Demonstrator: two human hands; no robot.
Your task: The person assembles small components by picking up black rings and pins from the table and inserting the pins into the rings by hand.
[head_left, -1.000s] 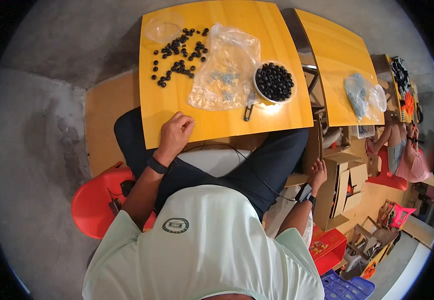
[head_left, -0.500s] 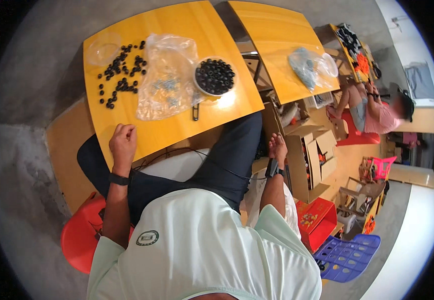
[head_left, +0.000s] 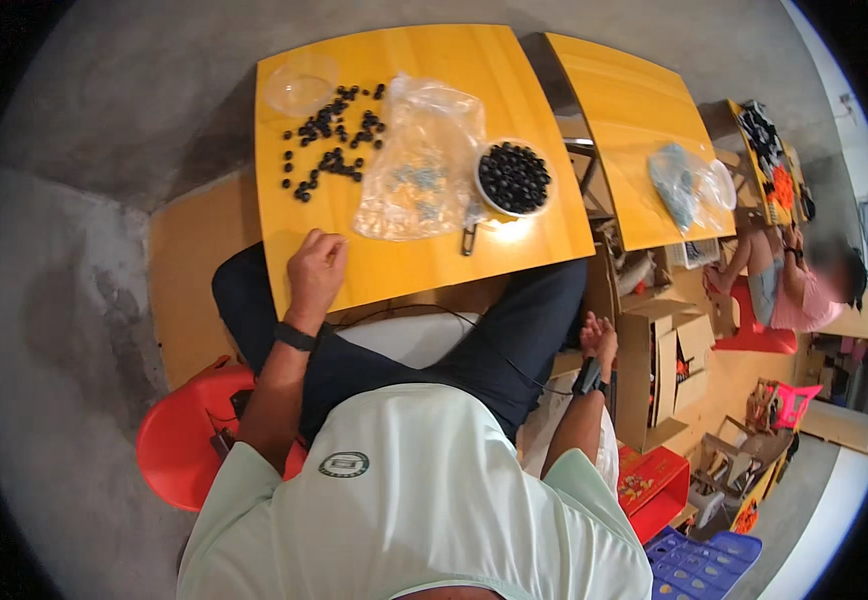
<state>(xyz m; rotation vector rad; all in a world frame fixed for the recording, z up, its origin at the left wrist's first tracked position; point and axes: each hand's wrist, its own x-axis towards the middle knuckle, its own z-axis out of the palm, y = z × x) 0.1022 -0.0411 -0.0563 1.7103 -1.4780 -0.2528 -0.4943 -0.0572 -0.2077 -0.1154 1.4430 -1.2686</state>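
Observation:
My left hand [head_left: 317, 265] rests at the near left edge of the yellow table [head_left: 404, 270], its fingers curled together; whatever they may hold is hidden. Beyond it lie loose black beads [head_left: 334, 160] and a clear plastic bag [head_left: 419, 160] with small silvery pieces in or under it. A round white tub [head_left: 514, 178] full of black beads stands right of the bag. Close to the tub is a small black oblong piece [head_left: 469, 240]. Beside my right thigh, below table height, my right hand [head_left: 599, 338] hangs with its fingers loosely apart and nothing visible in them.
A clear round container [head_left: 301, 90] sits at the table's far left corner. To the right, a second yellow table [head_left: 634, 130] bears a bag [head_left: 676, 180]. Cardboard boxes [head_left: 659, 375] and a red box [head_left: 652, 485] stand by my right arm. A seated person [head_left: 804, 295] works farther right.
The whole view has shifted, so the tables and their contents appear farther right. My left hand stays at the table edge, and my right hand stays beside my thigh.

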